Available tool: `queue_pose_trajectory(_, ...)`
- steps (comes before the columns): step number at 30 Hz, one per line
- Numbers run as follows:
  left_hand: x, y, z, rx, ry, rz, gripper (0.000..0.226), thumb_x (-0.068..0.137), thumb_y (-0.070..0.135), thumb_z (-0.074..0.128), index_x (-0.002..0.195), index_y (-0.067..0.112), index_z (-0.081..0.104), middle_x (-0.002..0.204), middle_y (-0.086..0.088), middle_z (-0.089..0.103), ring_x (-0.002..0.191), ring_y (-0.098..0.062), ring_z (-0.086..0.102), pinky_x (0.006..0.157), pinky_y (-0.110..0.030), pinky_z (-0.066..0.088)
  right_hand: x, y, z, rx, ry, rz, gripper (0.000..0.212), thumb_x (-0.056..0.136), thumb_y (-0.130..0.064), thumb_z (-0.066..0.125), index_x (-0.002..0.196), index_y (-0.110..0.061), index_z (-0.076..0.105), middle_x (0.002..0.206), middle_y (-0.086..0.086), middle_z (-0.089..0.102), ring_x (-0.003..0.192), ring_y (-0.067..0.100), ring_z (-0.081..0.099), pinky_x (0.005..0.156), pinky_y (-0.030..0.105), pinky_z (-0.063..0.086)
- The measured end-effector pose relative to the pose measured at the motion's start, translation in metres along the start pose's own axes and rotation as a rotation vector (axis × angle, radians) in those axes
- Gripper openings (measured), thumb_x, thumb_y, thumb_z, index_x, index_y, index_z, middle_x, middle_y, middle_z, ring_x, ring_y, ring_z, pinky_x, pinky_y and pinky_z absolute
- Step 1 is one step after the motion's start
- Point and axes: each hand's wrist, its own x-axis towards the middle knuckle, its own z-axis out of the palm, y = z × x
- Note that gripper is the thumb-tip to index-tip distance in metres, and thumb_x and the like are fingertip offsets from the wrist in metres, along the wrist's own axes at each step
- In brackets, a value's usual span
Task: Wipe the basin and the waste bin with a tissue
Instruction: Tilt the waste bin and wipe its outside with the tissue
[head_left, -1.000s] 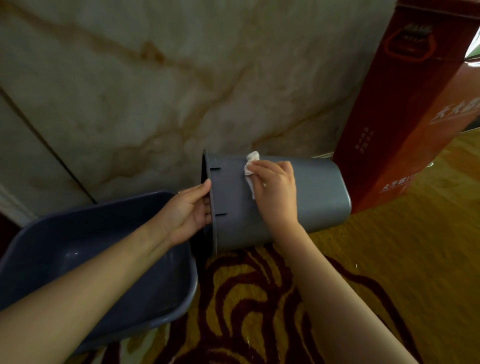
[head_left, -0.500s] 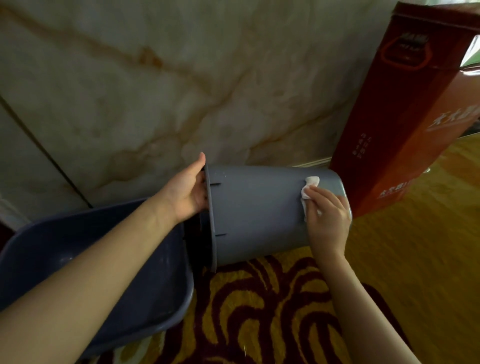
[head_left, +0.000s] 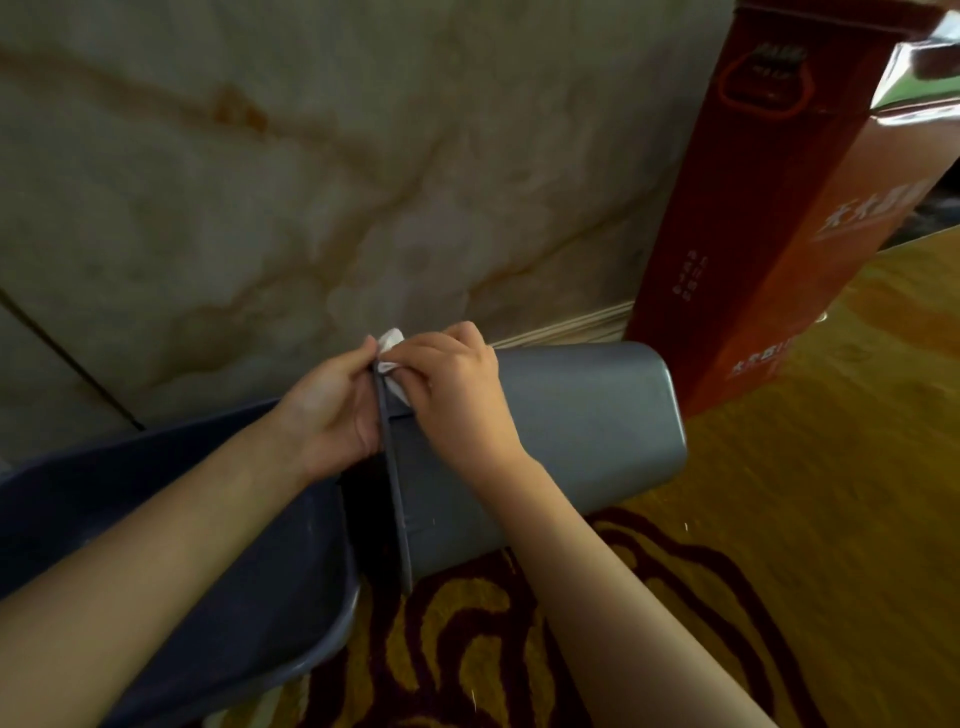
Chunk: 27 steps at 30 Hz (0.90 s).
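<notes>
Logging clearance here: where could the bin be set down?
Bare yellow patterned carpet lies right of the tipped grey plastic waste bin, below the red cardboard box. Left is crowded: the blue plastic basin meets the bin's rim.

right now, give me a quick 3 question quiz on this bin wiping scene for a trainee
1. True or false: the waste bin stands upright on the carpet.
2. Which hand presses the tissue against the bin? A) left hand B) right hand C) neither
3. Fill in: the bin's open end faces the ____, which lies to its left.

Key
1. False. The bin lies on its side, base toward the red box.
2. B. The right hand holds the tissue at the rim, while the left hand grips that rim from the open side.
3. Basin.
</notes>
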Motion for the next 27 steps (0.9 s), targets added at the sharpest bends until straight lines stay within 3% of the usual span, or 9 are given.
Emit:
queue_pose_trajectory(4,0.003,-0.001,0.002,0.048,0.048,0.015,0.051,0.098,0.043,0.025,0.1,0.009,0.064,0.082,-0.01,0.077,0.073,-0.019,0.074,0.059,-0.034,0.06,-0.015,0.014,-0.009,-0.119,0.133,0.007,0.012,0.078,-0.012,0.065,0.088,-0.015,0.072,0.092,0.0,0.073,0.083,0.03,0.053,0.07,0.039,0.037)
queue_pose_trajectory(10,0.009,0.001,0.004,0.089,0.161,0.026,0.047,0.096,0.045,0.031,0.099,0.011,0.064,0.075,-0.006,0.077,0.067,-0.017,0.074,0.054,-0.034,0.06,-0.041,0.076,-0.049,-0.279,0.369,0.295,0.015,0.082,-0.01,0.065,0.094,-0.011,0.073,0.101,0.004,0.073,0.087,0.032,0.054,0.076,0.039,0.035)
queue_pose_trajectory(14,0.009,0.002,0.008,0.093,0.183,0.026,0.047,0.096,0.044,0.03,0.096,0.01,0.062,0.069,-0.006,0.076,0.062,-0.016,0.073,0.051,-0.032,0.059,-0.05,0.118,-0.077,-0.327,0.433,0.467,0.019,0.087,-0.014,0.059,0.102,-0.011,0.071,0.108,0.005,0.071,0.092,0.031,0.05,0.08,0.043,0.04)
queue_pose_trajectory(18,0.006,0.003,0.012,0.091,0.182,0.021,0.046,0.097,0.044,0.028,0.102,0.012,0.061,0.072,-0.005,0.077,0.064,-0.017,0.073,0.05,-0.032,0.059,-0.053,0.139,-0.088,-0.348,0.444,0.525,0.023,0.092,-0.018,0.053,0.11,-0.012,0.067,0.115,0.004,0.067,0.098,0.025,0.048,0.084,0.035,0.04)
queue_pose_trajectory(23,-0.002,0.001,0.014,0.085,0.178,-0.019,0.046,0.097,0.044,0.028,0.103,0.014,0.063,0.08,-0.006,0.077,0.071,-0.02,0.074,0.055,-0.035,0.06,-0.064,0.142,-0.092,-0.32,0.543,0.699,0.027,0.095,-0.019,0.046,0.109,-0.007,0.065,0.11,0.013,0.067,0.105,0.03,0.05,0.088,0.037,0.039)
queue_pose_trajectory(27,-0.012,-0.007,0.006,0.074,0.146,-0.081,0.053,0.094,0.047,0.032,0.1,0.01,0.07,0.095,-0.011,0.076,0.082,-0.025,0.074,0.062,-0.04,0.059,-0.069,0.12,-0.094,-0.34,0.614,0.616,0.023,0.093,-0.017,0.049,0.104,-0.006,0.066,0.104,0.015,0.068,0.1,0.032,0.053,0.081,0.03,0.036)
